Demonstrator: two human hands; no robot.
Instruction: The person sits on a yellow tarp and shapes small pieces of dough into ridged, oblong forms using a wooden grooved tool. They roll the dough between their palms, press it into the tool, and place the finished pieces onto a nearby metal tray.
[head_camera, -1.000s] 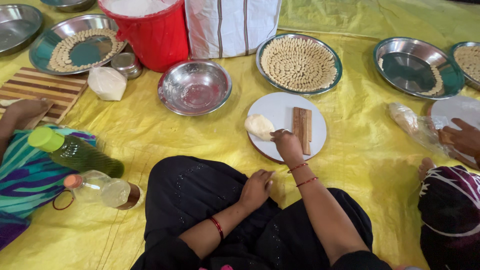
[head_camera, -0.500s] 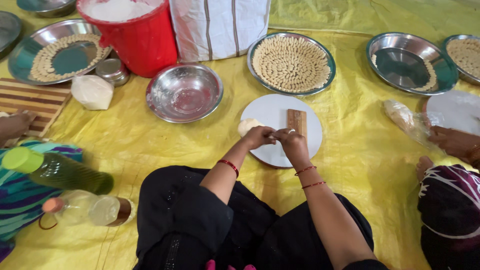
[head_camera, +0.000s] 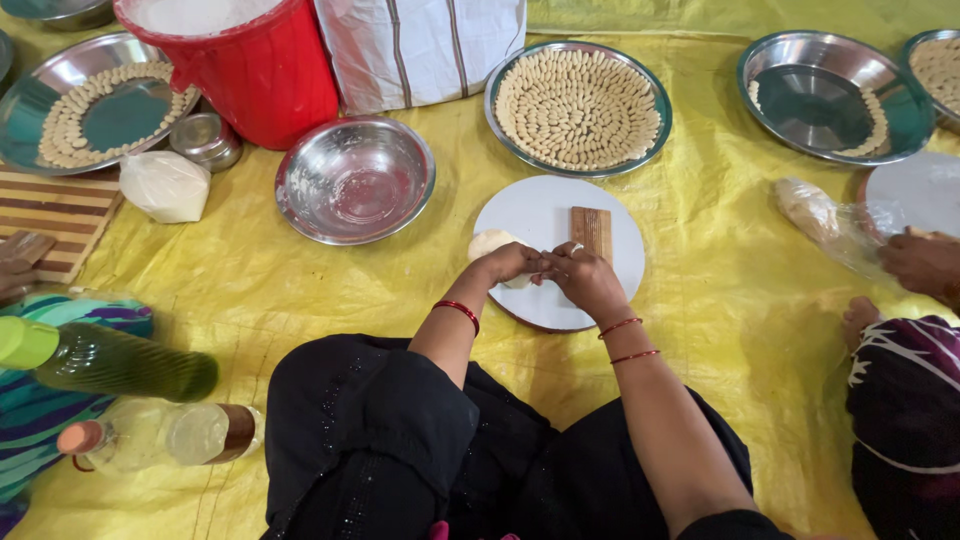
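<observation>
Both hands meet over the near half of the round white board. The left hand rests on the dough lump at the board's left edge; the right hand curls fingers-together against it, apparently pinching a small bit, though what is between them is hidden. A ridged wooden block lies just beyond the right hand. The empty steel bowl sits well left, with bare yellow sheet open to the right.
</observation>
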